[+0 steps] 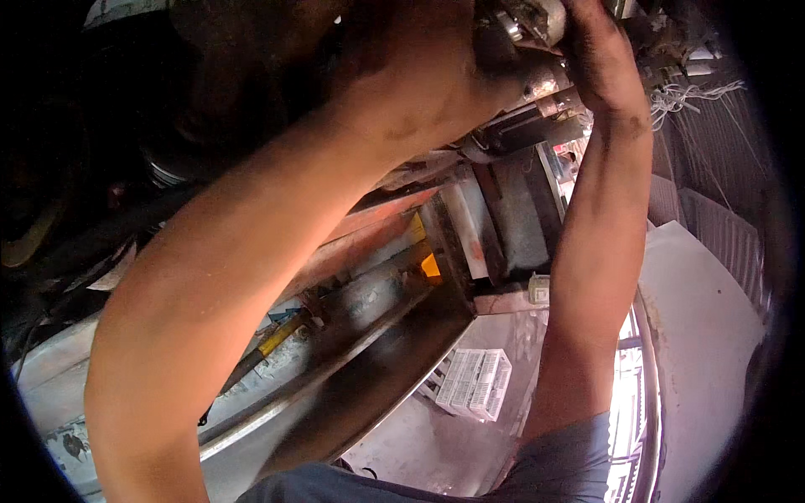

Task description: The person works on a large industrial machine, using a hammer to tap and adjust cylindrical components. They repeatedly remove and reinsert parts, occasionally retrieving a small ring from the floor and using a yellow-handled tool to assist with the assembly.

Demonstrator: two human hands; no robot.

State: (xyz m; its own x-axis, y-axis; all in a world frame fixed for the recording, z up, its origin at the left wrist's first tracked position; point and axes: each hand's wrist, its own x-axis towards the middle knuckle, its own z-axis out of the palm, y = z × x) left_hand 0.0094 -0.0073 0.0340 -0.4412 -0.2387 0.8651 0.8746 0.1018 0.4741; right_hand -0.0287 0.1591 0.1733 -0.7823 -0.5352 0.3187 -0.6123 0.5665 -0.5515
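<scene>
Both my arms are raised towards greasy metal parts at the top of the view. My left hand is in deep shadow beside a rounded metal fitting. Its thumb side lies along the metalwork, but its fingers are lost in the dark. My right hand is at the right side of the same fitting, with its fingers curled against it and partly cut off by the upper edge. Below the hands, a short rusty metal end catches the light. Dirt marks both wrists.
Dark machinery fills the upper left. Long metal beams run below my left arm. A white plastic crate stands on the floor far below. Thin pale wires hang at the right, above a large curved pale panel.
</scene>
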